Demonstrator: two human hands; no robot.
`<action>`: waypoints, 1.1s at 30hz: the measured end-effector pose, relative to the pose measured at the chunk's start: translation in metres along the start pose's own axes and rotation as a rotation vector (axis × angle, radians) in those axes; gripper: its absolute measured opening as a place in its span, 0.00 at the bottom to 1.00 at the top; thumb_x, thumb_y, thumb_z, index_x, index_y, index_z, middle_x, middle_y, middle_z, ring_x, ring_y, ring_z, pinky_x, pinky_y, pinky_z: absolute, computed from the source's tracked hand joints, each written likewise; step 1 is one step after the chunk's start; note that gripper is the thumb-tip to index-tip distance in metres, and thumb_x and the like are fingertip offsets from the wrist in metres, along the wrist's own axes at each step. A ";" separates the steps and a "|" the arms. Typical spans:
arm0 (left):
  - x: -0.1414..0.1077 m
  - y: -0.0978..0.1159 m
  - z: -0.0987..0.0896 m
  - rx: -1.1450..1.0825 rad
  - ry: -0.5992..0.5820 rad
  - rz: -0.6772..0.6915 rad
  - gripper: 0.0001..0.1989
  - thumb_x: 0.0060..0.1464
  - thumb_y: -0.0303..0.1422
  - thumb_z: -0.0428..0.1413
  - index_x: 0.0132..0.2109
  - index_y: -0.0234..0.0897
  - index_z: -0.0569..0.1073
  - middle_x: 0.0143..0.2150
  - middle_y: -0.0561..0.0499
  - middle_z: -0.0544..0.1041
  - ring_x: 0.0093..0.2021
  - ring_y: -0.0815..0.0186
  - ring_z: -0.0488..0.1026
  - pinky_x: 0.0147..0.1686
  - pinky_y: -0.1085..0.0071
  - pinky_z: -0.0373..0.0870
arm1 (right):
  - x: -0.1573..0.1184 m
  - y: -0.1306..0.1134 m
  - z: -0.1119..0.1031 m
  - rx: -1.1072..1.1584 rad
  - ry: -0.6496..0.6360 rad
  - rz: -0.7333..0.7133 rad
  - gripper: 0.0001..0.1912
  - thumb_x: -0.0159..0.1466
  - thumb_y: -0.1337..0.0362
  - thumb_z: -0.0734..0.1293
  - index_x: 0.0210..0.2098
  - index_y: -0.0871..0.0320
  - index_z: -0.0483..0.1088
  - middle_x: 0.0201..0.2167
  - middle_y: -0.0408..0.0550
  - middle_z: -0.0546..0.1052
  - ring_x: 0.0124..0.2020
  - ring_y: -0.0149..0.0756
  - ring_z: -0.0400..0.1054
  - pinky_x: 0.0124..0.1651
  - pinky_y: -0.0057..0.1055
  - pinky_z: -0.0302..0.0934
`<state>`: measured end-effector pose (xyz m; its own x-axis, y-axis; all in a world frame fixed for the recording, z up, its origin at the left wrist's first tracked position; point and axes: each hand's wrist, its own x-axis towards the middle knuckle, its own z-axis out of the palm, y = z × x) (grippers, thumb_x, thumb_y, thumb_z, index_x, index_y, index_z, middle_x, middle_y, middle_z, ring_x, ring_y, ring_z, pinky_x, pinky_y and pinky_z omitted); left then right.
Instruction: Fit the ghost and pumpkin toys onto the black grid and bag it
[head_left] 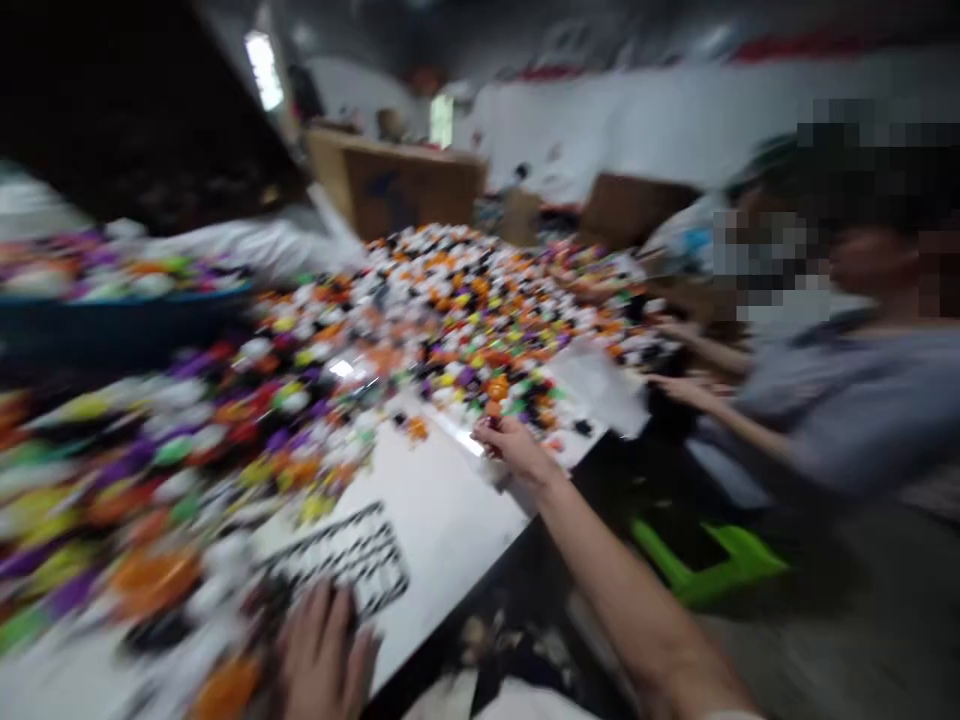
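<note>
My left hand [326, 640] is low in the view, its fingers stretched out over the near end of a black-and-white grid tray [360, 555] on the white tabletop [427, 490]. My right hand [517, 450] reaches forward over the table edge. Its fingers are closed around a small dark red piece [491, 430], too blurred to name. Just beyond lies a big heap of small plastic pieces [480, 310] in orange, white, black, purple, yellow and green. Clear plastic [356, 370] glints on the heap to the left of my right hand.
At right, a co-worker in a grey shirt [862, 400] reaches both hands to the heap, near a white plastic bag [600, 385]. A green stool-like object [705, 560] stands below. A blue-rimmed tub [127, 320] of pieces is at left. Cardboard boxes [405, 190] stand behind.
</note>
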<state>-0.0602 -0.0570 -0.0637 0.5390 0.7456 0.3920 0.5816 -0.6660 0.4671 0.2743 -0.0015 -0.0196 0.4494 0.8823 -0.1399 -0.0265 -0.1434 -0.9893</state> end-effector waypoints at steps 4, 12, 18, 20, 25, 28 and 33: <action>0.000 -0.001 0.042 0.046 -0.030 -0.152 0.28 0.63 0.37 0.50 0.68 0.37 0.58 0.68 0.39 0.62 0.69 0.51 0.56 0.66 0.48 0.59 | -0.043 0.028 0.046 0.115 -0.242 0.038 0.21 0.50 0.52 0.75 0.35 0.61 0.73 0.28 0.43 0.73 0.26 0.28 0.65 0.30 0.26 0.62; -0.023 0.022 0.012 -0.099 0.061 -0.033 0.26 0.62 0.33 0.52 0.66 0.49 0.61 0.65 0.46 0.67 0.67 0.52 0.61 0.65 0.47 0.61 | -0.090 0.025 0.090 -0.115 -0.367 -0.102 0.12 0.56 0.59 0.71 0.35 0.60 0.75 0.30 0.43 0.77 0.31 0.31 0.68 0.39 0.29 0.65; 0.060 0.051 0.027 -0.699 0.020 -0.305 0.18 0.61 0.44 0.52 0.55 0.47 0.71 0.57 0.47 0.73 0.58 0.53 0.71 0.62 0.48 0.65 | -0.080 0.006 0.061 -0.091 -0.131 -0.133 0.07 0.57 0.61 0.70 0.32 0.59 0.73 0.25 0.40 0.73 0.27 0.28 0.66 0.33 0.25 0.62; 0.104 0.082 0.046 -1.007 -0.035 -0.490 0.21 0.58 0.50 0.54 0.51 0.41 0.72 0.53 0.44 0.75 0.54 0.54 0.74 0.59 0.51 0.68 | -0.086 -0.013 0.038 -0.041 0.043 -0.220 0.07 0.58 0.61 0.68 0.32 0.58 0.72 0.26 0.41 0.74 0.28 0.31 0.68 0.34 0.27 0.64; 0.197 0.146 0.085 -1.536 -0.242 -0.638 0.21 0.56 0.47 0.59 0.49 0.36 0.71 0.52 0.41 0.75 0.52 0.60 0.75 0.54 0.63 0.72 | -0.092 -0.065 -0.045 -0.041 0.485 -0.455 0.17 0.59 0.48 0.66 0.33 0.56 0.72 0.31 0.50 0.78 0.34 0.39 0.73 0.41 0.34 0.67; 0.250 0.170 0.101 -1.678 -0.382 -0.838 0.24 0.54 0.47 0.61 0.49 0.33 0.69 0.48 0.38 0.74 0.46 0.60 0.77 0.47 0.65 0.77 | -0.090 -0.083 -0.106 -0.055 0.721 -0.563 0.22 0.61 0.44 0.64 0.33 0.58 0.73 0.33 0.52 0.78 0.37 0.40 0.72 0.44 0.35 0.66; 0.328 0.171 0.129 -1.662 -0.137 -0.991 0.29 0.56 0.54 0.55 0.51 0.33 0.68 0.45 0.39 0.74 0.42 0.61 0.77 0.40 0.69 0.77 | -0.083 -0.075 -0.172 0.039 0.886 -0.518 0.23 0.55 0.44 0.69 0.31 0.59 0.73 0.26 0.46 0.74 0.29 0.35 0.66 0.35 0.31 0.61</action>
<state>0.2947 0.0707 0.0420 0.5173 0.7227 -0.4584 -0.3617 0.6700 0.6483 0.3923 -0.1413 0.0736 0.9112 0.1819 0.3697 0.3365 0.1896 -0.9224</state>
